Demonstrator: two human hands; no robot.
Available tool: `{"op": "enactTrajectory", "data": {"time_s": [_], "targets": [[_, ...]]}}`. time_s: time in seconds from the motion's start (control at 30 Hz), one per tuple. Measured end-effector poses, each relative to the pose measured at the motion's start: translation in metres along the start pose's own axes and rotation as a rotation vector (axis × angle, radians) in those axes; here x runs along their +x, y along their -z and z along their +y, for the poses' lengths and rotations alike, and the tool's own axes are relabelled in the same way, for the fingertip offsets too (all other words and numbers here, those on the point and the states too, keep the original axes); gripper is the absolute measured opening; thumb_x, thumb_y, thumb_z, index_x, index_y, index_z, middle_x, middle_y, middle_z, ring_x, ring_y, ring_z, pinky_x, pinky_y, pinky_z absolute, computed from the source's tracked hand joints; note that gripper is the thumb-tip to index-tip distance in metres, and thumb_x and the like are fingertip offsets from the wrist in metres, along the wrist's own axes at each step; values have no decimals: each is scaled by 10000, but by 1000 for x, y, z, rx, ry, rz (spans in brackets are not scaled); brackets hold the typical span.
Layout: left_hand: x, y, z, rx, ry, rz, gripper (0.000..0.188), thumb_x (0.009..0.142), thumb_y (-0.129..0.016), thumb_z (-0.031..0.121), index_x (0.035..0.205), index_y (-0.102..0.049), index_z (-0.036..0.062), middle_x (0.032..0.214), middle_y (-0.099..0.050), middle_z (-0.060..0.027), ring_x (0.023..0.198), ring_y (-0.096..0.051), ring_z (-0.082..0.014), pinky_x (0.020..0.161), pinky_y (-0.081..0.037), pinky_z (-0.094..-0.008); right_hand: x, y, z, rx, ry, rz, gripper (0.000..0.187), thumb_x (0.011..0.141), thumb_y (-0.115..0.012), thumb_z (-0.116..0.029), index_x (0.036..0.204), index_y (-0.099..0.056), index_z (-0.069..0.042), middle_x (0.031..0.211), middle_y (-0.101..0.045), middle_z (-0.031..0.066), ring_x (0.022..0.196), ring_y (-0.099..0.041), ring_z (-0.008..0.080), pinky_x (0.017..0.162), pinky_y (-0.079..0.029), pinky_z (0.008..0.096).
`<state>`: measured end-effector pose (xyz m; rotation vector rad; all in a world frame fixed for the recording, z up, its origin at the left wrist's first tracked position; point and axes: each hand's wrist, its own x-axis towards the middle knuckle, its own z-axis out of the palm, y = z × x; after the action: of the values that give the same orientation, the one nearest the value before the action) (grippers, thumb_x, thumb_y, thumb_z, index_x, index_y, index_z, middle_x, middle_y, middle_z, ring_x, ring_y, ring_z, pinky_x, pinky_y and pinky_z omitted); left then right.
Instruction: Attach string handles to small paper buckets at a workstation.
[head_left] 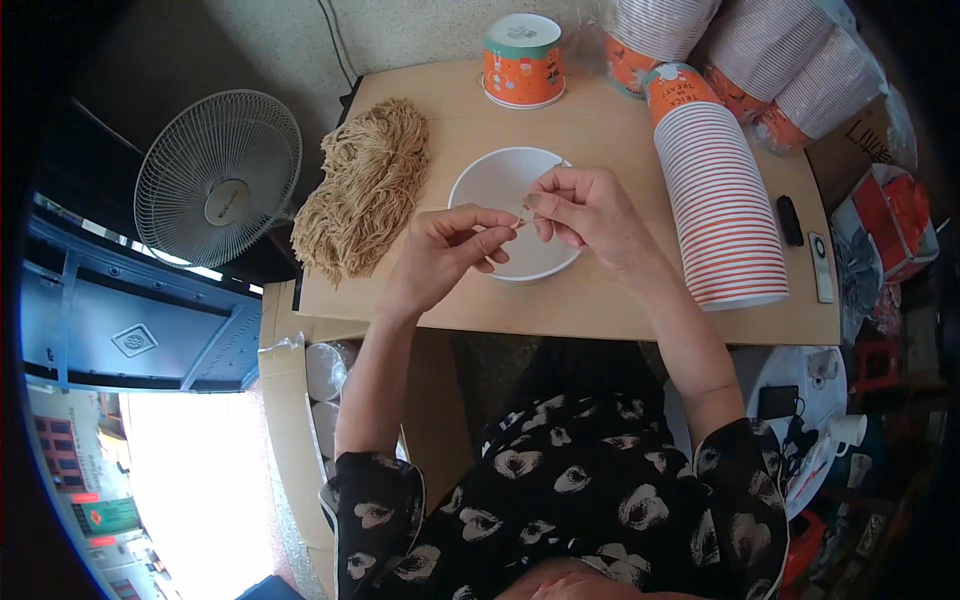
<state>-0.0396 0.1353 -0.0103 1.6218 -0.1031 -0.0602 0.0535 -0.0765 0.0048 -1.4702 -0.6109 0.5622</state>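
Dark shirt [570,490] is sitting nearest. Tan cord [365,190] is lying heaped left. Left hand [450,250] is pinching a tiny unclear piece [522,222] over a white bucket [488,182], seemingly unfinished, no contents showing. Beyond, an orange bucket [524,78] is standing upside down, perhaps done. Right hand [585,210] is pinching that piece too. Nested buckets [718,200] are lying right, seemingly waiting.

Grey fan [228,203], blue metal door [195,345] – white mug [848,430], round table [775,372]
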Motion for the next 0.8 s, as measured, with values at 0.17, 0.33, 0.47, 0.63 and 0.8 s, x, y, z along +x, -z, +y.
{"op": "enactTrajectory", "data": {"time_s": [0.17,0.33,0.47,0.63,0.8], "targets": [[-3,-17,2,105,-98,164,288,931,-728,99,1198,-652,22,939,-734,-48,795,-709,-103,634,-541,-214,1,-10,-2,-3,-18,3,169,969,-665,-159,930,-660,5,664,-639,30,470,-435,7,424,-302,170],[-3,-28,-11,160,-333,315,299,897,-746,41,1176,-645,4,925,-731,-57,782,-704,-103,631,-556,-220,2,-16,2,-53,-41,24,137,962,-657,-112,909,-657,13,639,-643,43,459,-441,10,413,-297,181],[-3,-34,-13,375,-465,403,208,888,-741,15,1085,-682,-11,907,-730,-58,770,-704,-102,633,-564,-226,3,-16,-3,-105,-73,34,118,961,-638,-78,898,-659,19,647,-651,50,464,-455,18,412,-301,192],[-3,-32,-17,436,-424,368,122,894,-736,22,1006,-705,-13,854,-723,-46,777,-705,-103,641,-568,-235,3,-15,-3,-162,-62,20,119,960,-634,-80,898,-662,18,640,-644,41,474,-460,24,428,-320,195],[-2,-18,-7,194,-150,243,106,913,-722,54,978,-693,-25,866,-722,-60,762,-718,-120,645,-580,-245,4,-9,-1,-76,-2,20,158,988,-599,-112,993,-678,24,722,-663,35,521,-482,25,465,-364,185]]}}
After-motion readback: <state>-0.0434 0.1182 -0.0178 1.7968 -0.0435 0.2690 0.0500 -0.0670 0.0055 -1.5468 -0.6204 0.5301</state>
